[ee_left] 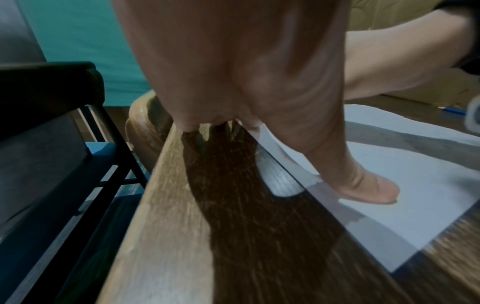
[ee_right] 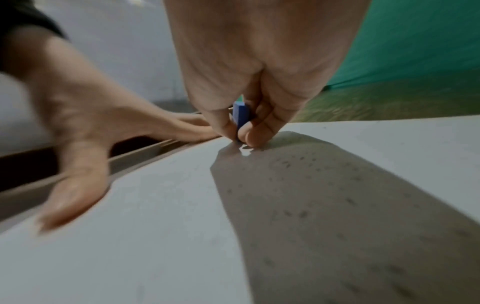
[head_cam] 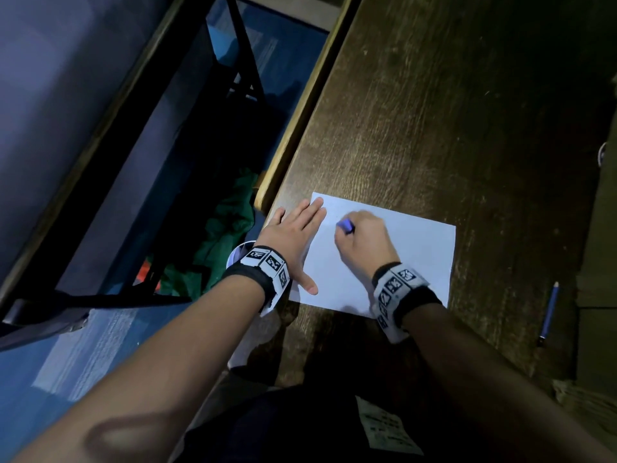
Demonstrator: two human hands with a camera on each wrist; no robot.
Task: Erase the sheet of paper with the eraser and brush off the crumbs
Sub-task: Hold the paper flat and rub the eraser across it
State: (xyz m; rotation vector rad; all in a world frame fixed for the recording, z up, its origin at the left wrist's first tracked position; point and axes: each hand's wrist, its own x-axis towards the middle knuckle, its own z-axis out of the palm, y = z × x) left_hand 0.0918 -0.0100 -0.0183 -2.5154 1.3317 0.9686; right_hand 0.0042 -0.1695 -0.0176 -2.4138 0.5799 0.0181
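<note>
Your right hand is pinching the eraser between curled fingers and thumb, its lower end pressing on the paper toward the sheet's far left part. In the right wrist view, small dark crumbs are lying scattered on the paper in the hand's shadow. Your left hand is lying flat and open, fingers straight; the thumb is pressing the paper's left margin while the other fingers are resting partly on the bare table.

The paper is sitting near the table's left edge, its left side just beside the rounded rim. Bare wood is stretching away beyond the sheet and to its right. A pencil is lying well apart from the paper on the right.

A printed slip is showing on your lap; its text is too blurred to read. Your wristbands are carrying black-and-white square markers.
</note>
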